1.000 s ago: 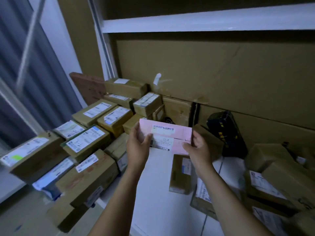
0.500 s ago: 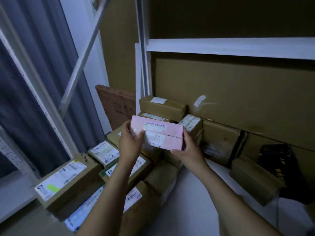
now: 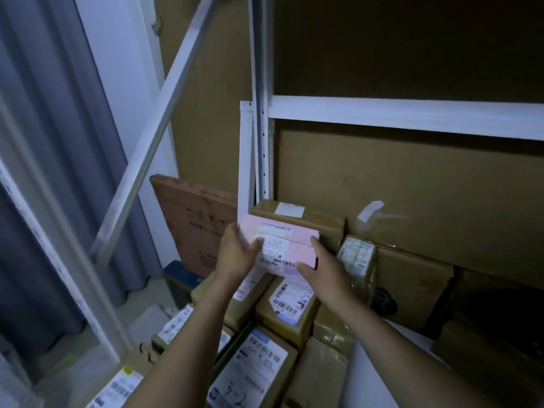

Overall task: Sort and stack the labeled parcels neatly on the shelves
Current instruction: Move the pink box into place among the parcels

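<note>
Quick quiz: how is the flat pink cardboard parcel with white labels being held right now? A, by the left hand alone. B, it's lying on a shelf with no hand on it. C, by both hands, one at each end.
C: the left hand grips the left end of the flat pink cardboard parcel and the right hand grips its right end.

Between left hand (image 3: 235, 257) and right hand (image 3: 321, 269): pink flat parcel (image 3: 282, 248), just before brown cardboard box (image 3: 318, 219). Below it lie labelled cardboard parcels (image 3: 290, 304). Left of white shelf post (image 3: 260, 142) leans flat brown board (image 3: 197, 219).
</note>
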